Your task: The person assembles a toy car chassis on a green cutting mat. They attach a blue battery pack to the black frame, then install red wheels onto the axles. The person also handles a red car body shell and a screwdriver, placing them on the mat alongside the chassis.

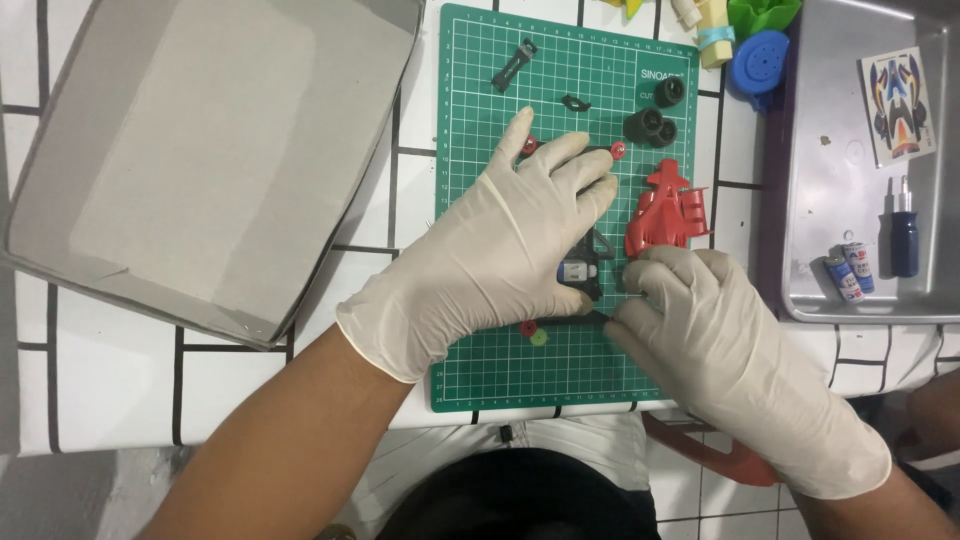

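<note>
Both hands wear white latex gloves over a green cutting mat (480, 90). My left hand (495, 245) lies flat across a black toy car chassis (583, 275), pressing it down; most of the chassis is hidden under the palm. My right hand (715, 350) pinches something small at the chassis's right side; what it holds is too small to tell. A red car body shell (665, 210) lies on the mat just above my right hand. Small red wheel hubs (618, 150) show past my left fingertips.
Three black tyres (652, 124) and small black parts (514, 64) lie on the mat's far end. An open grey cardboard box (190, 160) sits left. A metal tray (830, 180) at right holds a sticker sheet (897, 105), a screwdriver (904, 235) and two batteries (850, 270).
</note>
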